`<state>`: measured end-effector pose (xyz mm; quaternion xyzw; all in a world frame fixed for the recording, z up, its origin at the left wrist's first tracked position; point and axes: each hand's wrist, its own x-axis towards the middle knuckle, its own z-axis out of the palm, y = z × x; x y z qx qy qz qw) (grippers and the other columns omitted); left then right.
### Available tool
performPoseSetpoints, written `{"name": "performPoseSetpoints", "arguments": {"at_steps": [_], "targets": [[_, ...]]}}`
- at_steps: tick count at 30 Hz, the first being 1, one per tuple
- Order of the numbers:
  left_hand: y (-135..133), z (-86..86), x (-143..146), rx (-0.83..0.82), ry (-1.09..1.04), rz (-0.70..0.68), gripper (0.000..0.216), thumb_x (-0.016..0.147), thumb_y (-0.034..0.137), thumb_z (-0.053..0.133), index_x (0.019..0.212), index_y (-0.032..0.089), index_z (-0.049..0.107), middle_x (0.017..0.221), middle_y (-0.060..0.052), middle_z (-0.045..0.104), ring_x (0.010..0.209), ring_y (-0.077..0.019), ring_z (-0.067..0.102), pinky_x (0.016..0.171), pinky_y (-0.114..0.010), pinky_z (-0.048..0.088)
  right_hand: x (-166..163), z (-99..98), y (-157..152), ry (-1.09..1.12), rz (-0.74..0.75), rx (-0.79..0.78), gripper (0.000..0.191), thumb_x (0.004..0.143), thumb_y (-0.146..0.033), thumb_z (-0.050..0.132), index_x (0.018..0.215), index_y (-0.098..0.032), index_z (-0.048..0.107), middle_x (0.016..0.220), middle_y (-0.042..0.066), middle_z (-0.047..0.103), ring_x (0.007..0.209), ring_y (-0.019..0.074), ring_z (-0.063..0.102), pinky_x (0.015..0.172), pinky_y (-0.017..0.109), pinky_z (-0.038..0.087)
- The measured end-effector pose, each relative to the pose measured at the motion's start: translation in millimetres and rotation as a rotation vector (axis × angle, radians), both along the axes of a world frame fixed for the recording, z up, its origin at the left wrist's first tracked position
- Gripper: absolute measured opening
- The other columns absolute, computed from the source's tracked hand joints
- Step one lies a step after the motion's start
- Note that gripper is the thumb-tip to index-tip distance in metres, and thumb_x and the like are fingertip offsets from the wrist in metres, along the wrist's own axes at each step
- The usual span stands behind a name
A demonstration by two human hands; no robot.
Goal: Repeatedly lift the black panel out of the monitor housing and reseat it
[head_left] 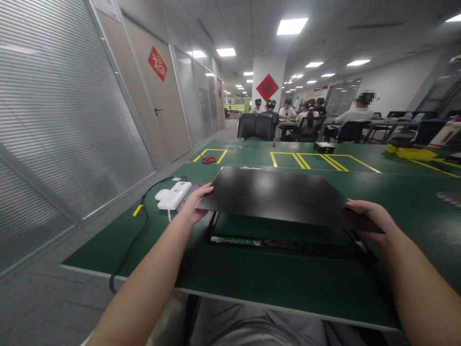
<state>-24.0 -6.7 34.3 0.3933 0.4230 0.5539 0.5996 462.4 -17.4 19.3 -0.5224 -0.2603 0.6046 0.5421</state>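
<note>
A flat black panel point(273, 192) is held up at a tilt above the green table point(252, 278). My left hand point(192, 206) grips its near left corner, thumb on top. My right hand point(372, 218) grips its near right corner, fingers closed on the edge. Under the panel lies a dark frame point(288, 242) with a strip of green circuit board point(236, 240) along its near side.
A white power strip point(175, 195) with a black cable point(133, 240) lies left of my left hand. Red scissors point(208, 160), a clear cup point(239, 142), a small black box point(324, 146) and yellow trays point(412, 153) sit farther back. Several people sit at distant tables.
</note>
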Motion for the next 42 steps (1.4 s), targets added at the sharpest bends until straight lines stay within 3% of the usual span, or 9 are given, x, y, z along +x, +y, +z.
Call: {"name": "performPoseSetpoints", "arguments": {"at_steps": [3,7,12,19,24,32,37,42], "targets": [[-0.4,1.5,-0.9,0.04,0.005,0.001,0.045,0.075,0.019,0.065,0.119,0.014,0.075,0.101,-0.01,0.081,0.085,-0.0246,0.077,0.074,-0.032,0.061,5.7,-6.4,4.6,-0.045,0.08,-0.027,0.027,0.064,-0.014,0.066,0.091,-0.019,0.069,0.082,0.01,0.075,0.074,0.0265,0.074,0.064,0.037,0.063],[-2.1,2.8,-1.9,0.065,0.003,0.02,0.049,0.074,0.017,0.068,0.123,0.012,0.074,0.1,-0.01,0.081,0.081,-0.0232,0.077,0.074,-0.031,0.061,10.5,-12.4,12.4,-0.134,0.009,0.007,0.034,0.067,-0.009,0.065,0.1,-0.015,0.071,0.092,0.015,0.077,0.077,0.0214,0.076,0.065,0.028,0.062],[-3.4,4.1,-2.4,0.08,-0.015,0.057,0.051,0.073,0.016,0.07,0.124,0.009,0.073,0.096,-0.01,0.082,0.079,-0.0223,0.077,0.069,-0.028,0.06,3.4,-12.3,11.8,-0.273,-0.1,-0.001,0.043,0.07,-0.01,0.066,0.113,-0.015,0.064,0.086,0.017,0.078,0.07,0.0253,0.076,0.06,0.033,0.063],[-7.2,-0.4,6.6,0.021,0.012,0.073,0.053,0.07,0.014,0.075,0.124,0.011,0.075,0.097,-0.011,0.082,0.078,-0.0226,0.077,0.065,-0.027,0.06,0.6,-14.1,9.5,-0.531,-0.102,-0.063,0.04,0.085,-0.023,0.067,0.123,-0.013,0.061,0.073,0.014,0.075,0.065,0.0252,0.075,0.061,0.034,0.064],[-5.7,-6.6,11.5,0.005,0.002,0.06,0.052,0.073,0.013,0.073,0.125,0.01,0.074,0.096,-0.012,0.082,0.076,-0.0215,0.077,0.065,-0.026,0.06,-0.5,-11.7,8.6,-0.598,-0.148,-0.063,0.03,0.09,-0.02,0.059,0.119,-0.014,0.063,0.07,0.012,0.074,0.063,0.0227,0.074,0.062,0.032,0.063],[-3.6,-15.9,19.8,-0.035,0.027,0.045,0.047,0.075,0.012,0.073,0.121,0.012,0.075,0.097,-0.011,0.082,0.079,-0.0221,0.077,0.066,-0.027,0.059,-4.3,-6.3,7.3,-0.684,-0.175,-0.076,0.012,0.088,-0.013,0.063,0.099,-0.015,0.068,0.068,0.008,0.072,0.059,0.0173,0.07,0.057,0.027,0.06],[-1.5,-21.7,20.0,-0.057,0.034,0.037,0.046,0.074,0.013,0.076,0.12,0.012,0.075,0.092,-0.011,0.082,0.077,-0.0221,0.077,0.064,-0.027,0.058,-9.4,-2.8,5.3,-0.712,-0.191,-0.078,0.011,0.087,-0.014,0.062,0.096,-0.015,0.067,0.066,0.007,0.071,0.056,0.0152,0.068,0.054,0.024,0.057],[1.6,-28.1,18.9,-0.048,0.031,0.009,0.045,0.074,0.015,0.077,0.119,0.011,0.075,0.094,-0.011,0.082,0.08,-0.0223,0.077,0.069,-0.027,0.059,-2.5,-14.7,11.8,-0.77,-0.168,-0.074,0.014,0.084,-0.019,0.063,0.097,-0.016,0.068,0.072,0.008,0.072,0.06,0.0152,0.069,0.057,0.024,0.057]]}}
